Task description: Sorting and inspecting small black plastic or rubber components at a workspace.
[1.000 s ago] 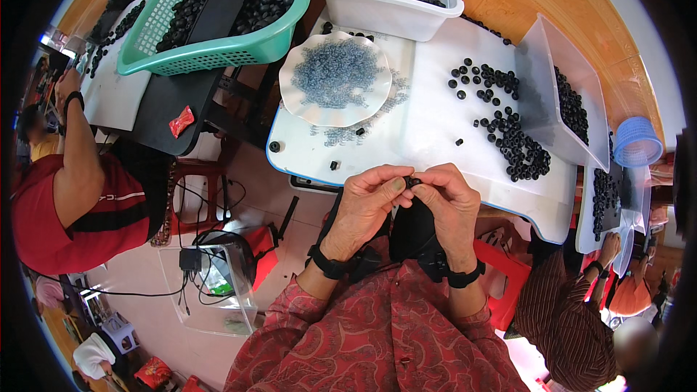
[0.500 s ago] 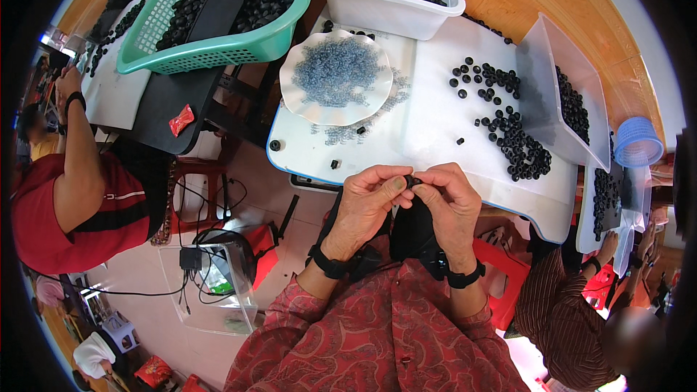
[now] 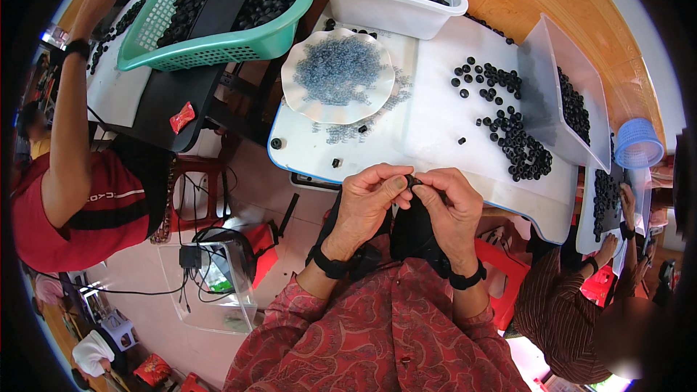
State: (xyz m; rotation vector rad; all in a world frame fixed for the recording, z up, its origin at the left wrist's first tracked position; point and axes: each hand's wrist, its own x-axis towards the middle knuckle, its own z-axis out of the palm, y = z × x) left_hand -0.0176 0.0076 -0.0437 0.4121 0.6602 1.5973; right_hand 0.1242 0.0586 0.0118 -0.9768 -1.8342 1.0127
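My left hand [image 3: 369, 203] and my right hand [image 3: 449, 207] meet at the near edge of the white table [image 3: 392, 147]. Both pinch one small black round part [image 3: 412, 181] between thumb and fingertips, and much of it is covered. Beyond them is a white wavy-rimmed plate [image 3: 296, 96] heaped with tiny bluish see-through pieces [image 3: 337, 69], some spilled around it. Further right on the table lie loose black round parts [image 3: 523, 149] with holes. A few single ones sit nearer me, including one [image 3: 336, 163] left of my hands.
A white tub [image 3: 392, 7] of black parts stands at the back. At right are a transparent bin [image 3: 544, 94] and a blue basket [image 3: 639, 144]; a green basket [image 3: 218, 58] stands far left. Co-workers sit left [image 3: 87, 203] and right [image 3: 559, 319]. Cables [image 3: 190, 258] hang at lower left.
My hands stay almost in place, still pinching the small black part. The left co-worker's arm has reached up and forward; a hand of the right co-workers has moved over black parts.
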